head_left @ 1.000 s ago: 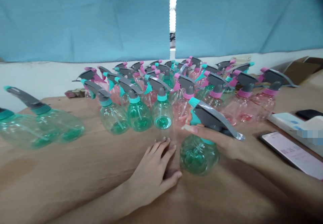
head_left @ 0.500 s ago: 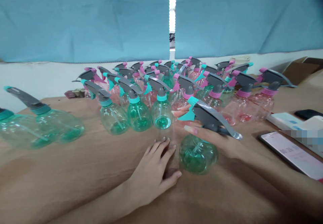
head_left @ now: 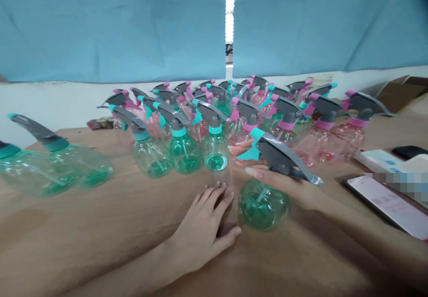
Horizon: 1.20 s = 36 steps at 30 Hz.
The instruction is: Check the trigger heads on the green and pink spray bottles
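My left hand (head_left: 200, 230) lies palm down on the table, fingers slightly spread and holding nothing. Just right of it stands a green spray bottle (head_left: 262, 208) with a grey head and turquoise trigger. My right hand (head_left: 284, 181) reaches around its neck, thumb in front and fingertips behind; the head hides part of the grip. Beyond my left hand are a clear-green spray bottle (head_left: 216, 150) and a deeper green spray bottle (head_left: 185, 154), both upright with liquid at the bottom.
Many pink spray bottles (head_left: 351, 132) and green ones crowd the back of the wooden table (head_left: 100, 243). Two green spray bottles (head_left: 80, 165) stand at left. A phone (head_left: 388, 205), a white device (head_left: 377, 158) and a cardboard box (head_left: 397, 94) are at right. A blue curtain (head_left: 117, 29) hangs behind.
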Motion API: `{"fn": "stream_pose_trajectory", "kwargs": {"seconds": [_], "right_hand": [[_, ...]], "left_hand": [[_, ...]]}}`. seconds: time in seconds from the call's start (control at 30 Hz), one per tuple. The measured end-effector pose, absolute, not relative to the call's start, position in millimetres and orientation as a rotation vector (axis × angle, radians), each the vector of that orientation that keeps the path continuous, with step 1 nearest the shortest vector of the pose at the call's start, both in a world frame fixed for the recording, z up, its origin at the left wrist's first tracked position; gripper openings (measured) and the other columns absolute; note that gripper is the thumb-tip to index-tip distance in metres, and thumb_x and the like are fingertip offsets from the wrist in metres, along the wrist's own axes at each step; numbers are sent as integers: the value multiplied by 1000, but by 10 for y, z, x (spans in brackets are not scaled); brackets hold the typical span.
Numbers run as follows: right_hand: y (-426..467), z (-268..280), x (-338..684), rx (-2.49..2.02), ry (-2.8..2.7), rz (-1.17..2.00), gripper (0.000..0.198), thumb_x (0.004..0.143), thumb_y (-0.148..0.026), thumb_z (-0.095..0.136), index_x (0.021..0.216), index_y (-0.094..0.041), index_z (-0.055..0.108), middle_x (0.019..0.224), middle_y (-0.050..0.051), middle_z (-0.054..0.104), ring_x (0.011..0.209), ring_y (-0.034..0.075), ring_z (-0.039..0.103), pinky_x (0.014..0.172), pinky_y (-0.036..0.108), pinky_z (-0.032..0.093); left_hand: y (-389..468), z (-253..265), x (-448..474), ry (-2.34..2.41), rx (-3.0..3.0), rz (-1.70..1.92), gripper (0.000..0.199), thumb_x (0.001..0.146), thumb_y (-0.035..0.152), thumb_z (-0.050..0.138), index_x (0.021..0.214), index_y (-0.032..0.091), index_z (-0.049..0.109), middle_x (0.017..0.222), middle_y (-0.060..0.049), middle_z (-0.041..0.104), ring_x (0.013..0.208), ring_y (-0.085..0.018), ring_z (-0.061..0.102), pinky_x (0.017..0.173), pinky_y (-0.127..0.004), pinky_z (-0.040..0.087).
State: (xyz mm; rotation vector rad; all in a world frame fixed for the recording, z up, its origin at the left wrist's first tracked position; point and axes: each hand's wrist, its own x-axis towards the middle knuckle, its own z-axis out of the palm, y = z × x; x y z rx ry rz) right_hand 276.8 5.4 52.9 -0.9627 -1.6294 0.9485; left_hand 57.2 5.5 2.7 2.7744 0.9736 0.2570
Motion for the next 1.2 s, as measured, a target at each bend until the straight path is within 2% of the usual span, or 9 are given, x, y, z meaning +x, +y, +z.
{"fn": "stream_pose_trajectory", "kwargs": {"seconds": [0.23, 0.4, 0.6, 0.77, 0.93, 1.07, 1.13, 1.2], "right_hand": [[69, 542, 2763, -960, -1639, 943, 40, 82, -31, 63, 121, -31, 56, 102, 1, 69, 103, 22, 64, 91, 39, 53], [61, 550, 2752, -940, -1630, 952, 38, 83, -30, 62, 120, -31, 56, 115, 1, 66, 110, 20, 61, 90, 34, 53], [38, 665, 2706, -955, -1637, 923, 40, 74, -34, 69, 113, -29, 60, 121, 3, 63, 105, 23, 63, 85, 37, 56], [36, 700, 2696, -973, -1662, 893, 44, 73, -34, 69, 115, -27, 58, 122, 4, 63, 104, 23, 64, 82, 36, 57], [47, 652, 2712, -951, -1662, 923, 42, 76, -28, 69, 116, -26, 55, 120, 2, 63, 90, 18, 68, 77, 29, 58], [38, 657, 2722, -938, -1649, 1000, 39, 79, -30, 66, 115, -26, 52, 122, 3, 61, 74, 15, 69, 71, 31, 57], [32, 677, 2731, -948, -1650, 1014, 35, 80, -30, 65, 112, -26, 53, 115, 2, 64, 72, 14, 69, 73, 31, 56], [24, 705, 2742, -951, -1669, 1023, 30, 81, -30, 64, 108, -25, 54, 95, 0, 69, 71, 15, 68, 74, 31, 55]], "left_hand": [[56, 30, 569, 965, 2770, 296, 59, 89, 45, 55, 137, 13, 40, 142, -16, 40, 131, -32, 35, 103, -52, 32], [55, 24, 565, 966, 2782, 284, 61, 89, 45, 55, 137, 11, 40, 142, -18, 40, 130, -32, 35, 104, -51, 32], [56, 15, 558, 963, 2786, 288, 61, 89, 44, 56, 138, 12, 39, 142, -17, 39, 130, -32, 34, 104, -51, 31], [53, 36, 572, 974, 2777, 258, 59, 89, 43, 57, 137, 13, 41, 141, -17, 40, 129, -33, 36, 103, -51, 32], [51, 44, 579, 979, 2770, 255, 62, 88, 43, 57, 138, 13, 39, 142, -17, 39, 130, -33, 35, 103, -51, 32], [52, 38, 577, 974, 2781, 263, 61, 89, 44, 56, 138, 12, 39, 142, -17, 40, 130, -32, 35, 104, -51, 31], [52, 36, 576, 974, 2785, 267, 61, 89, 45, 56, 138, 13, 39, 142, -17, 40, 131, -32, 34, 104, -51, 31], [52, 34, 573, 982, 2789, 264, 61, 89, 45, 56, 138, 13, 39, 142, -17, 40, 131, -32, 34, 104, -51, 31]]}}
